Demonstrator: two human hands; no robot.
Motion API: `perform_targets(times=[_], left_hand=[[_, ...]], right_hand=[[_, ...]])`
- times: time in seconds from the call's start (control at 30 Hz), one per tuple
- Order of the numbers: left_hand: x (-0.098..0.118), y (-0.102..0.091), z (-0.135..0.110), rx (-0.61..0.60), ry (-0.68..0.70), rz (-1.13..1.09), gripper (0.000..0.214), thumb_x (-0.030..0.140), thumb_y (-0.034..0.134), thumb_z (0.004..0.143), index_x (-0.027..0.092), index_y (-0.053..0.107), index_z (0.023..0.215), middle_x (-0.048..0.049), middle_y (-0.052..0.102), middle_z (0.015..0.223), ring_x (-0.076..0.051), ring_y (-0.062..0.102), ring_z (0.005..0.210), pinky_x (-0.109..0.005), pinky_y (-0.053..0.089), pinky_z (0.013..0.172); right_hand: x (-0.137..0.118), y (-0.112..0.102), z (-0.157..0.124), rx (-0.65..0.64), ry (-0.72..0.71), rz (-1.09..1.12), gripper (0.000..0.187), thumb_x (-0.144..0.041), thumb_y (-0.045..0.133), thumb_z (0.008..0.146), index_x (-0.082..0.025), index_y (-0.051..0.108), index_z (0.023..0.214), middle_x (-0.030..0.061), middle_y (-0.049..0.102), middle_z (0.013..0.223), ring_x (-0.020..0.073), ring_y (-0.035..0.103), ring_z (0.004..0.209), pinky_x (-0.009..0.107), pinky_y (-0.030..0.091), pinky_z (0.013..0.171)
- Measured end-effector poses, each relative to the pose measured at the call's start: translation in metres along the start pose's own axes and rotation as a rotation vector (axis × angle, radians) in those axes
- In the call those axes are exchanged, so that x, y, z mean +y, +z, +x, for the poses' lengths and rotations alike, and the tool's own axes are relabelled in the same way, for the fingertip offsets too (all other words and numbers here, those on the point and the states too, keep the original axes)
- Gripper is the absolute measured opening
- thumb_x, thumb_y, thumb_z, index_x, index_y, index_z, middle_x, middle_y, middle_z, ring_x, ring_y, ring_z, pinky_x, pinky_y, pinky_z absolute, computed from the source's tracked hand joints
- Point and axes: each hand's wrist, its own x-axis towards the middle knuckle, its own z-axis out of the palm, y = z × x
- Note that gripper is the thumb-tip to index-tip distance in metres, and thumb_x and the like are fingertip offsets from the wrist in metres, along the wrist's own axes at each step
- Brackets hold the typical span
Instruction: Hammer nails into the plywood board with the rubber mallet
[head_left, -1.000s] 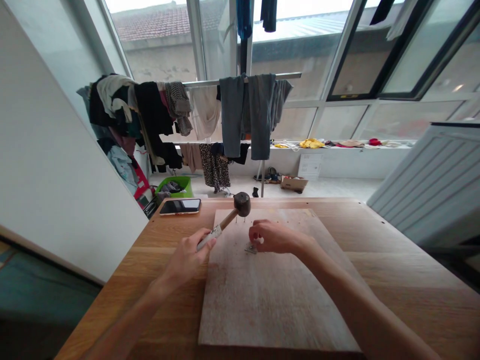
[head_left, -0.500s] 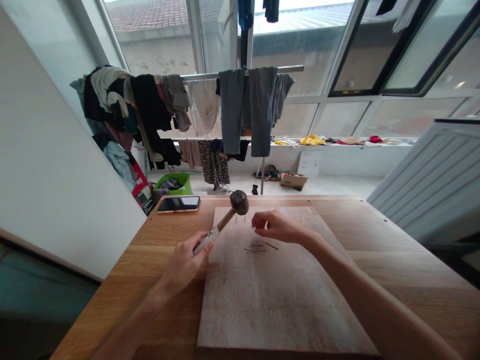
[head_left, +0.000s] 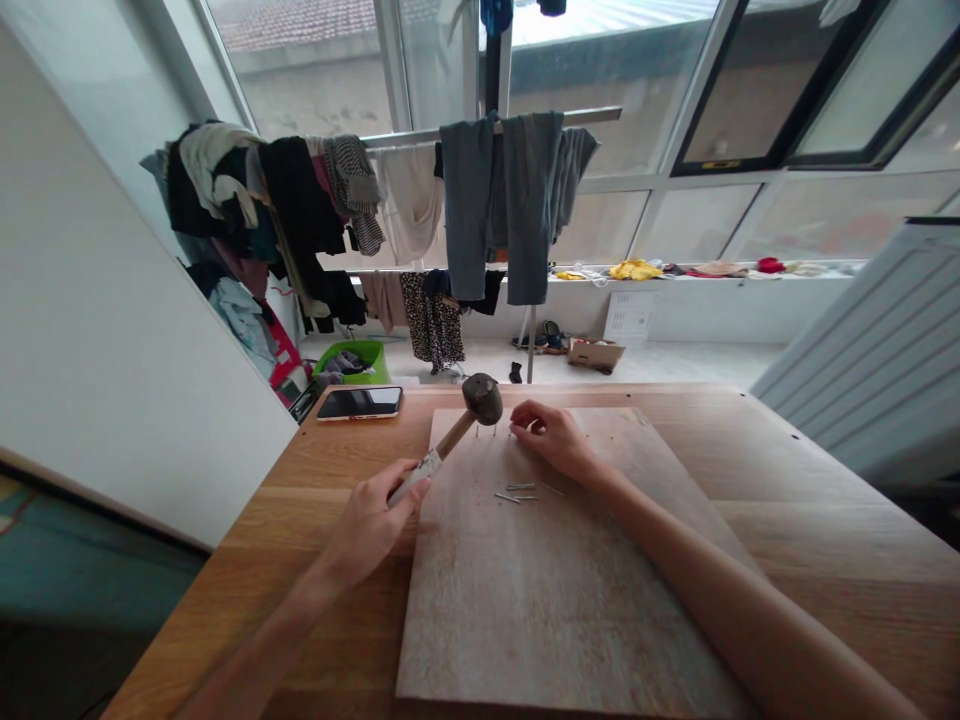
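Black-headed mallet point(head_left: 459, 430), likely top-heavy, is clamped by its handle point(head_left: 425, 468) in left hand point(head_left: 381, 508); nail point(head_left: 511, 430) is pinched by right hand point(head_left: 553, 438).

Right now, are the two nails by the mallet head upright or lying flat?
Upright: the two nails show as thin vertical lines rising from the board, unlike the loose nails lying flat.

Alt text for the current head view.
The left hand holds a mallet over a wooden board; the right hand is beside two upright nails. Loose nails lie nearer the viewer, and clothes hang beyond the table.
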Motion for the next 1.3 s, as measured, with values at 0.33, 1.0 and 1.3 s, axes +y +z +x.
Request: perform_targets(times=[0.33,1.0,1.3], left_hand=[[0.009,0.002,0.000,-0.031,0.024,0.022,0.043,0.053,0.050,0.096,0.019,0.068,0.115,-0.0038,0.074,0.089,-0.018,0.067,0.073,-0.025,0.049,0.063],[0.033,0.010,0.012,-0.082,0.062,0.111,0.037,0.048,0.053,0.094,0.019,0.070,0.111,-0.0039,0.075,0.093,-0.019,0.068,0.078,-0.025,0.048,0.069],[0.043,0.006,0.012,-0.081,0.053,0.163,0.041,0.049,0.052,0.092,0.018,0.071,0.112,-0.0038,0.075,0.090,-0.020,0.067,0.076,-0.027,0.048,0.070]], right_hand=[[0.005,0.003,0.000,-0.034,0.017,-0.072,0.010,-0.024,0.068,0.081,-0.020,0.077,0.082,0.0061,0.071,0.088,0.0176,0.068,0.073,0.031,0.055,0.072],[0.005,0.005,0.002,0.016,0.100,-0.013,0.054,-0.014,0.077,0.071,-0.023,0.055,0.120,0.0046,0.081,0.091,0.0228,0.075,0.084,0.030,0.051,0.074],[0.006,0.008,0.000,0.013,0.076,-0.015,0.052,-0.014,0.075,0.073,-0.022,0.053,0.120,0.0064,0.080,0.095,0.0231,0.074,0.086,0.031,0.050,0.075]])
